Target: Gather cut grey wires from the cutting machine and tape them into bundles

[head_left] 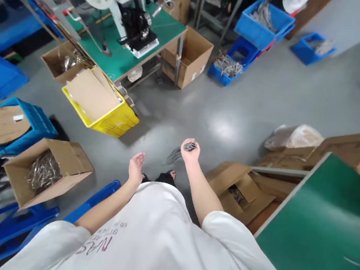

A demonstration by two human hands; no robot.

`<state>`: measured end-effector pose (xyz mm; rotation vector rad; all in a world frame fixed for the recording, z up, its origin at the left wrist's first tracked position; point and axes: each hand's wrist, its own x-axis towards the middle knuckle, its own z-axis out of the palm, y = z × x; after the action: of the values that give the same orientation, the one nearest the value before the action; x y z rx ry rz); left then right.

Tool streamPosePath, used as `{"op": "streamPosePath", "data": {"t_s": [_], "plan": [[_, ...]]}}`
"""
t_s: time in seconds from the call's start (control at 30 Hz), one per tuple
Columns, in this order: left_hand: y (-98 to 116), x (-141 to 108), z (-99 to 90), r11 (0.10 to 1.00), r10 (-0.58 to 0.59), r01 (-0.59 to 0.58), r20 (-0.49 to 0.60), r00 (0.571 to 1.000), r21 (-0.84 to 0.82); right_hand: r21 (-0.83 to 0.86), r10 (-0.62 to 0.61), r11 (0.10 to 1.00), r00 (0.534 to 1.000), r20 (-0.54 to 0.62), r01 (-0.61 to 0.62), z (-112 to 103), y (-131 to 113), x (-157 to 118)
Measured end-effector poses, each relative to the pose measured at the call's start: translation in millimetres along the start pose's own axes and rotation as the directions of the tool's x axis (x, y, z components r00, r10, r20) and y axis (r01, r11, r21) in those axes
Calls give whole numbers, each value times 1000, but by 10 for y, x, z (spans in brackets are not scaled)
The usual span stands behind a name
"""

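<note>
My right hand [191, 155] is closed around a bundle of thin grey wires [174, 155]. Their cut ends show at the top of the fist, and the loose lengths hang out to its left, over the floor. My left hand [136, 166] is held in front of my body at the left, fingers loosely bent and apart, with nothing visible in it. Below and between the hands are my feet [172, 175], partly hidden by my white shirt.
A yellow crate [112, 120] holding cardboard stands ahead left, beside a green bench [123, 64] with a black machine [138, 29]. Blue bins [258, 28] of grey wires stand farther off. An open carton [74, 166] is at left; a green table [321, 240] is at right.
</note>
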<state>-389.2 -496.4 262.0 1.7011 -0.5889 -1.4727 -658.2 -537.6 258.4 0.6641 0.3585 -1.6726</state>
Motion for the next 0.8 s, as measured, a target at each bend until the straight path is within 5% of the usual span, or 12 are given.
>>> {"op": "streamPosePath", "data": {"t_s": [0.1, 0.2, 0.4, 0.5, 0.63, 0.73, 0.8], "plan": [[200, 43, 32, 993, -11, 15, 40, 999, -120, -53, -51, 996, 965, 257, 67, 364, 84, -166], [430, 82, 41, 969, -15, 30, 62, 998, -247, -240, -60, 958, 927, 371, 158, 552, 459, -343], [890, 39, 302, 904, 41, 32, 162, 986, -427, -681, -21, 666, 920, 392, 305, 334, 1598, -574], [1045, -40, 412, 896, 86, 33, 247, 965, -443, -682, -78, 652, 924, 375, 332, 241, 1973, -652], [1034, -69, 175, 919, 255, -139, 288, 923, -368, -569, -103, 792, 968, 229, 219, 336, 2025, -666], [892, 20, -183, 908, 414, -367, 286, 864, -203, -526, 131, 848, 987, 93, -63, 394, 1790, -623], [800, 108, -389, 909, 410, -412, 292, 864, -58, -479, 271, 846, 963, 6, -235, 387, 1561, -569]]}}
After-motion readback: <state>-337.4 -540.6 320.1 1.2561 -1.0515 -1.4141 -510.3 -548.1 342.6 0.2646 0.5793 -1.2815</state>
